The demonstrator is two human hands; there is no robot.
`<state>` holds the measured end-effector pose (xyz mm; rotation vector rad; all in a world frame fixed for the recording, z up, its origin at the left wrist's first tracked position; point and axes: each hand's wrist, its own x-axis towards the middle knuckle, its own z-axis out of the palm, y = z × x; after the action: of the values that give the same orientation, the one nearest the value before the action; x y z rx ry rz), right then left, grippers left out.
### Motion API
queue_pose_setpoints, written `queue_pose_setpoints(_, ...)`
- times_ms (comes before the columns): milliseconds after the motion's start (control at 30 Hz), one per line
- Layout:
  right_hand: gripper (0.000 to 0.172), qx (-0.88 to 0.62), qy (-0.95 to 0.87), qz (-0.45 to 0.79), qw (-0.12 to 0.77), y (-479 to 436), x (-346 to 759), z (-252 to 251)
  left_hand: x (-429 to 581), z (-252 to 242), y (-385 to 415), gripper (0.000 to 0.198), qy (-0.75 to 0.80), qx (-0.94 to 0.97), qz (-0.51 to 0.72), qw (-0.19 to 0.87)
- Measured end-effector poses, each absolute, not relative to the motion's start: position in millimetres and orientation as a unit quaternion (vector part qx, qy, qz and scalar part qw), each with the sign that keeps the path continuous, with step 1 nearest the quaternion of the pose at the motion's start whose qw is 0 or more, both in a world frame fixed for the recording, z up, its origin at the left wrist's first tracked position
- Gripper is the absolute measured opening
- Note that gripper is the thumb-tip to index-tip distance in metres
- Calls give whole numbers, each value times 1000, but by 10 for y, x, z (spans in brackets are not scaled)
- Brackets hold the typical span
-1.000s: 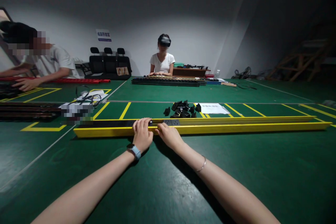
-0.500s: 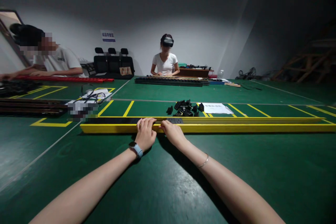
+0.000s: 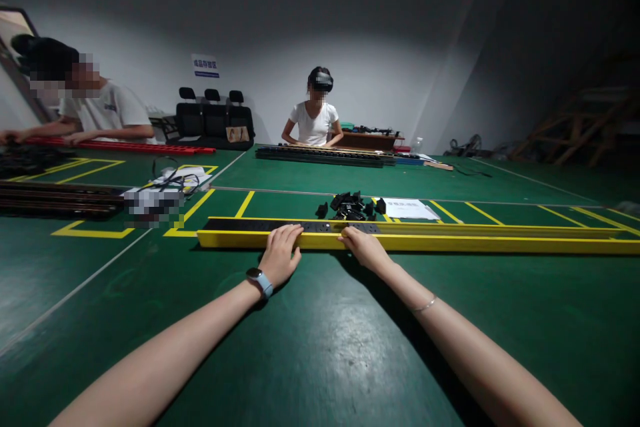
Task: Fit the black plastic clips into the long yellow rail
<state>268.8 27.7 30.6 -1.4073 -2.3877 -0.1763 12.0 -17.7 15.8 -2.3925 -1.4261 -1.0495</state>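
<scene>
A long yellow channel (image 3: 490, 243) lies crosswise in front of me on the green table. In its left part sit black pieces (image 3: 317, 227) that look like socket modules with small holes. My left hand (image 3: 281, 257) rests on the channel, fingers stretched over its near wall and onto the black pieces, thumb apart. Farther right, my right hand (image 3: 366, 248) pinches the near wall of the channel, its fingertips beside the black pieces; part of its grip is hidden. Just behind the channel lies a pile of small black plastic parts (image 3: 349, 205).
A white paper sheet (image 3: 411, 208) lies right of the pile. Dark rails (image 3: 60, 200) and cables on papers (image 3: 180, 177) are at left. Across the table (image 3: 320, 347), one person sits behind dark rails (image 3: 320, 155); another at left handles a red rail (image 3: 125, 146).
The yellow channel has slid to the right, with its black pieces. My right hand has moved right along with it, while my left hand has stayed nearly in place.
</scene>
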Motion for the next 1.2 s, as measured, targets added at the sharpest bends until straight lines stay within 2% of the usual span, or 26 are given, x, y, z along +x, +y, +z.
queue_pose_setpoints(167,28,-496,-837,-53,225,163,2571,294,134,144,-159,50,-466,-818,-327,86)
queue_pose_setpoints(300,46,-468,-838,-65,271,46,2333,220,149,140,-152,50,-468,-823,-307,95)
queue_pose_setpoints(467,58,-431,-861,-58,264,20,2228,132,165,142,-152,51,-467,-829,-287,107)
queue_pose_setpoints(967,45,-468,-837,-46,282,52,2316,156,177,135,-145,52,-466,-831,-278,125)
queue_pose_setpoints(1200,53,-444,-851,-36,278,0,2265,168,183,135,-143,52,-467,-830,-279,125)
